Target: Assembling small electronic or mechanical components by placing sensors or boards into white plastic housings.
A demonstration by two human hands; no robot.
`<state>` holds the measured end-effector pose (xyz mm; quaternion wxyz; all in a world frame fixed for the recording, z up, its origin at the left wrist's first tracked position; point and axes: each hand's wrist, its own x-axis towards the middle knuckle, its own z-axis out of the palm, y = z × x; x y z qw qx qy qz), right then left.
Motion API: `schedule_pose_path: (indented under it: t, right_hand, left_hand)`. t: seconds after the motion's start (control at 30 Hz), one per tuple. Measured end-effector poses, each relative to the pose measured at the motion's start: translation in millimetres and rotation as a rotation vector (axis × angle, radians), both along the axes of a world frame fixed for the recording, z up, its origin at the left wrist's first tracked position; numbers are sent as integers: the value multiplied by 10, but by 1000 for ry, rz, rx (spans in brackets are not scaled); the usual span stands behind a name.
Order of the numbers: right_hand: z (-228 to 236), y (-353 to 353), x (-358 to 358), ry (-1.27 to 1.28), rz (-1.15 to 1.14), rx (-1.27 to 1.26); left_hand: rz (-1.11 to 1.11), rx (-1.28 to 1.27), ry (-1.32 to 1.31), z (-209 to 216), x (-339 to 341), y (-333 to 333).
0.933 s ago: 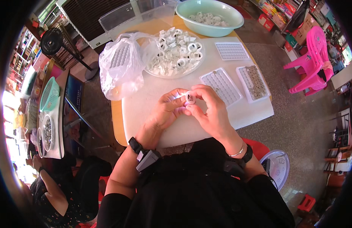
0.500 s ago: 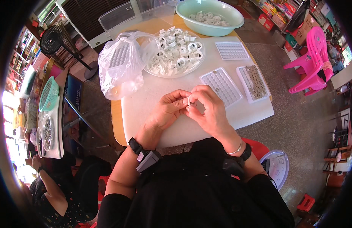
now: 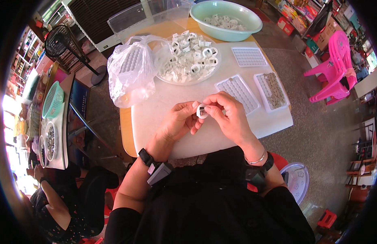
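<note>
Between my two hands, above the white work surface [image 3: 164,138], is a small round white plastic part [image 3: 202,112] with a dark insert showing in its face. My left hand [image 3: 178,122] pinches its left side between thumb and fingers. My right hand [image 3: 229,116] has thumb and forefinger closed on its right edge. Just beyond my right hand lies a white dimpled tray [image 3: 241,94]. To its right, another white tray [image 3: 273,109] holds many small round grey pieces [image 3: 274,87]. Straight ahead, a large clear dish [image 3: 184,82] is heaped with similar white parts [image 3: 188,57].
A third dimpled tray [image 3: 249,57] lies farther back. At the far edge stands a pale green basin [image 3: 226,34] containing white parts. A clear plastic bag [image 3: 131,81] sits on the left. Pink chairs [image 3: 337,61] stand to the right; a person [image 3: 56,207] sits at lower left.
The white part has turned, so its face with the dark insert now shows. My right hand has shifted slightly down and right, and my left fingers have opened a little beneath the part.
</note>
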<state>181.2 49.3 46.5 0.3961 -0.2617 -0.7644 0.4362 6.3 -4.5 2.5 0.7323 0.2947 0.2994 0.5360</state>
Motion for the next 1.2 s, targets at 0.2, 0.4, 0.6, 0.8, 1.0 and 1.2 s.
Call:
schedule_pose_path:
  t: [0.2,0.4,0.6,0.8,1.0,1.2]
  right_hand:
    - [48,26,7,49,71,-495]
    - [-9,105,-27,191,19,-845]
    - [59,111,-85,175,-1,-831]
    - [132,68,-167,158,7,-906]
    - [146,232,-256,33,54,-807]
    - [-15,854,-632,-353,-115,302]
  left_hand:
    - [72,6,-25,8,52,3]
    - [105,91,-16,17,50,12]
    - [109,121,-83,34,27,13]
    - [173,95,-129,63,22,-30]
    - [285,84,-203,29,-12,-18]
    - [257,-28,-140,43,3,0]
